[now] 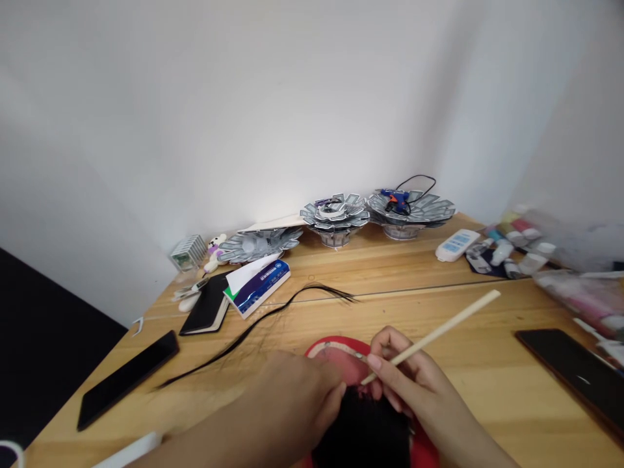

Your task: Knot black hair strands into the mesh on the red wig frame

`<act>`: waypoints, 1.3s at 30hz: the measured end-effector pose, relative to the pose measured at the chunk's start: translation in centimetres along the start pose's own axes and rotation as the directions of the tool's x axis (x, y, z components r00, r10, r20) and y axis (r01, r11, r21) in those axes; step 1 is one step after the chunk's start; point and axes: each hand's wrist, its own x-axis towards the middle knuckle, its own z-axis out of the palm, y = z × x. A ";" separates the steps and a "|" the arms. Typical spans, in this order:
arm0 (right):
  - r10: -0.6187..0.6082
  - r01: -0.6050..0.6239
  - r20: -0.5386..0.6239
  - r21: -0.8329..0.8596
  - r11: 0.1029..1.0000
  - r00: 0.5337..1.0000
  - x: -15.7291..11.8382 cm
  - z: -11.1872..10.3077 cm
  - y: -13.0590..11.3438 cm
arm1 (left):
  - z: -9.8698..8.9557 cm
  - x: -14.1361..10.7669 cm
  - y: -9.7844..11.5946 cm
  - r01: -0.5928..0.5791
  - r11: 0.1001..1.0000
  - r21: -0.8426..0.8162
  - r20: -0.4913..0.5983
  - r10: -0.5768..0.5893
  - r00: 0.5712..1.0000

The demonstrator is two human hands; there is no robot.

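Note:
In front of me lies a rounded red form [363, 344] with a pale strip along its upper edge and a pinkish middle. Black hair [373, 432] covers its lower part. My right hand [419, 387] pinches a thin wooden stick [453, 322] like a chopstick, its lower tip at the top edge of the hair and the other end slanting up to the right. My left hand [297, 396], slightly blurred, is closed with thumb and fingers against the hair's upper left edge; its exact grip is partly hidden. A loose lock of black hair [251, 328] stretches across the table behind my left hand.
A phone [129, 380], a black notebook [207, 309] and a tissue pack [260, 286] lie left. Grey petal-shaped paper pieces [335, 218] stand along the wall, one carrying a blue glue gun [397, 200]. Small bottles [536, 259] and a dark flat device [572, 370] are right.

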 end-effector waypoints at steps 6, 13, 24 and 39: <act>-0.015 0.015 0.006 -0.024 1.000 1.000 0.0 -0.1 0.1 | -1.3 0.8 1.0 -0.065 0.992 0.111 0.071 0.058 0.996; -0.017 0.017 0.000 -0.017 1.000 1.000 0.0 -0.1 0.3 | -1.6 0.6 1.4 -0.089 0.992 0.091 0.055 0.084 0.995; -0.033 0.033 -0.016 -0.024 0.999 0.999 -0.1 0.1 -0.1 | 0.5 -2.4 -0.6 -0.194 0.919 -0.343 -0.279 0.098 0.955; -0.043 0.043 -0.002 -0.002 0.999 0.999 0.0 0.0 -0.1 | 4.3 -1.0 0.3 -0.337 0.879 -0.338 -0.571 0.093 0.816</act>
